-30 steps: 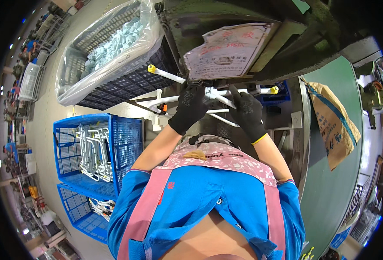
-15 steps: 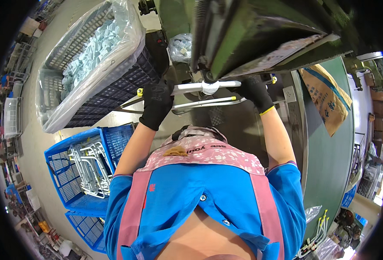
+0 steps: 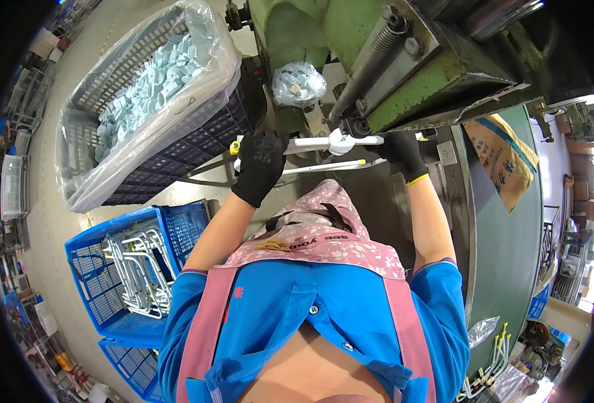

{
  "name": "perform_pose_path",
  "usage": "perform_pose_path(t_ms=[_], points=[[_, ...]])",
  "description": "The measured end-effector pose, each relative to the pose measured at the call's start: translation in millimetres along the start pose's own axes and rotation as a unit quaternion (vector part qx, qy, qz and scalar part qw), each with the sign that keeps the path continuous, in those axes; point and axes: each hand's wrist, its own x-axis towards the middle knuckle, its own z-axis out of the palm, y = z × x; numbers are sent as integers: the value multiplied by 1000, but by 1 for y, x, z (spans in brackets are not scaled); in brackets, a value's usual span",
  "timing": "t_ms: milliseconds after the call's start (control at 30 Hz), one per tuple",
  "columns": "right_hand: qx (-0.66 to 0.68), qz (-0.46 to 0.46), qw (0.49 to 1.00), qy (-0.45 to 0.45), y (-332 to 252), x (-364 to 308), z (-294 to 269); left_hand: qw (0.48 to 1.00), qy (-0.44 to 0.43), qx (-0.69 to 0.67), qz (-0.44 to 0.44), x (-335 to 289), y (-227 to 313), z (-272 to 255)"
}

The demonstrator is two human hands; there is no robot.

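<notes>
Between my gloved hands is a white bent-tube frame (image 3: 305, 144) with yellow end caps. My left hand (image 3: 261, 166), in a black glove, is closed around its left end. My right hand (image 3: 403, 156), also black-gloved with a yellow cuff edge, grips the right end; its fingers are partly hidden. A white plastic fitting (image 3: 341, 142) sits around the middle of the upper tube. Directly above this fitting is the lower end of a green press machine (image 3: 444, 87), which has a coiled spring along its side.
Left stands a plastic-lined black crate (image 3: 196, 151) of pale blue-grey plastic parts. Below it, a blue crate (image 3: 85, 272) holds several white tube frames. A bag of parts (image 3: 299, 84) lies behind the frame. Right, a green tabletop (image 3: 505, 248) carries a brown paper sack (image 3: 505, 161).
My left hand and the frame appear a little further right and lower in the view. The press looks shifted right, showing its spring and bolts more plainly. Both hands keep their hold.
</notes>
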Motion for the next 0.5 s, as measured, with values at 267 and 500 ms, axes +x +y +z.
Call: perform_pose_path(t_ms=[267, 500], points=[[1, 16, 997, -72, -3, 3, -9, 999, 34, 13, 15, -3, 0, 1], [9, 17, 999, -31, -8, 5, -7, 997, 13, 77, 20, -2, 1, -1]])
